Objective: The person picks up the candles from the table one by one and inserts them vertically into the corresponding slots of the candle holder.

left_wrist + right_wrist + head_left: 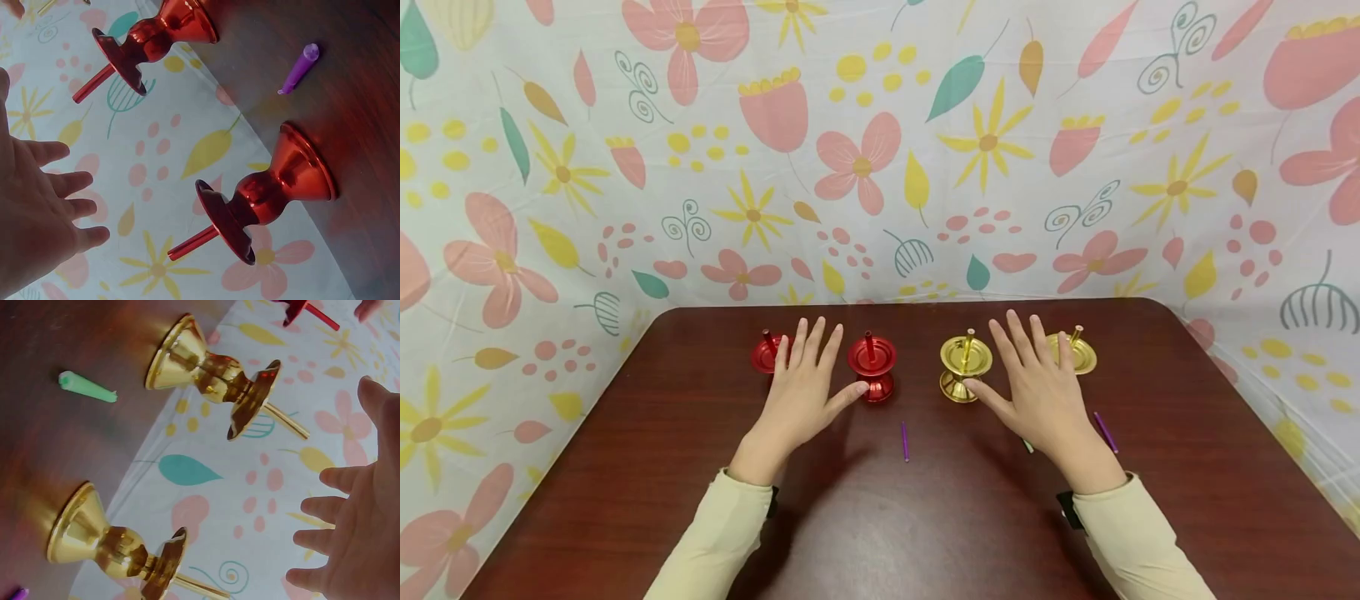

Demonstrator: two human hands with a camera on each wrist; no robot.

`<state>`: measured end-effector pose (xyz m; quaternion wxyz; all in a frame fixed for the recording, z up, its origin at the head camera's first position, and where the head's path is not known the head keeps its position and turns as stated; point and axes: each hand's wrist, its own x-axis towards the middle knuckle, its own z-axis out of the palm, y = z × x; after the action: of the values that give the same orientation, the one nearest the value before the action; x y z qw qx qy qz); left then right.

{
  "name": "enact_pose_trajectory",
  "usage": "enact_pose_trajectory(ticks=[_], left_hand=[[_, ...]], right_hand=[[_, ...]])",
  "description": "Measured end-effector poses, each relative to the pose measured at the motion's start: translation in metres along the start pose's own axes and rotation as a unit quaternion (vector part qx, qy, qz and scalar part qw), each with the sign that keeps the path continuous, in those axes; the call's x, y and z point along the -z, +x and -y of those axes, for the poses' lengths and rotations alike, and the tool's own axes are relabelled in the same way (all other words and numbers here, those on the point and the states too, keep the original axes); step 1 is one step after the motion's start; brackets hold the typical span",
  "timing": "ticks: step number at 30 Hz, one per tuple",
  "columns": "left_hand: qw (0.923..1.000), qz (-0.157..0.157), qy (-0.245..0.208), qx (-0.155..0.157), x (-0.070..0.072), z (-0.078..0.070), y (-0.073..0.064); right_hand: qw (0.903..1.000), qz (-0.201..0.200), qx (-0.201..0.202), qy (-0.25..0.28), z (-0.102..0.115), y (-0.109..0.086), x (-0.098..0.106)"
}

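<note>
Head view: left hand [800, 393] and right hand [1042, 393] are both spread wide, 2 red stands [873, 363] by the left, 2 gold stands [964, 362] by the right.

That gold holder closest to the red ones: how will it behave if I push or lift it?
The gold holder should stay fairly steady under a gentle low push, since its base flares wide. Pushed at the tube, it might tip, as that stands high. Its smooth, glossy surface may feel slippery.
</note>
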<state>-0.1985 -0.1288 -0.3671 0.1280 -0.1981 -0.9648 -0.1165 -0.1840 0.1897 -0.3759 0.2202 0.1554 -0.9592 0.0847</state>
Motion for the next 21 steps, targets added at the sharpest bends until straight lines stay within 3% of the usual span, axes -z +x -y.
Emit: enact_pose_trajectory(ticks=[21], left_hand=[[0.9968, -0.055, -0.009, -0.057, 0.014, 0.009, -0.003]], right_hand=[[0.9979, -0.045, 0.043, 0.019, 0.012, 0.011, 0.009]])
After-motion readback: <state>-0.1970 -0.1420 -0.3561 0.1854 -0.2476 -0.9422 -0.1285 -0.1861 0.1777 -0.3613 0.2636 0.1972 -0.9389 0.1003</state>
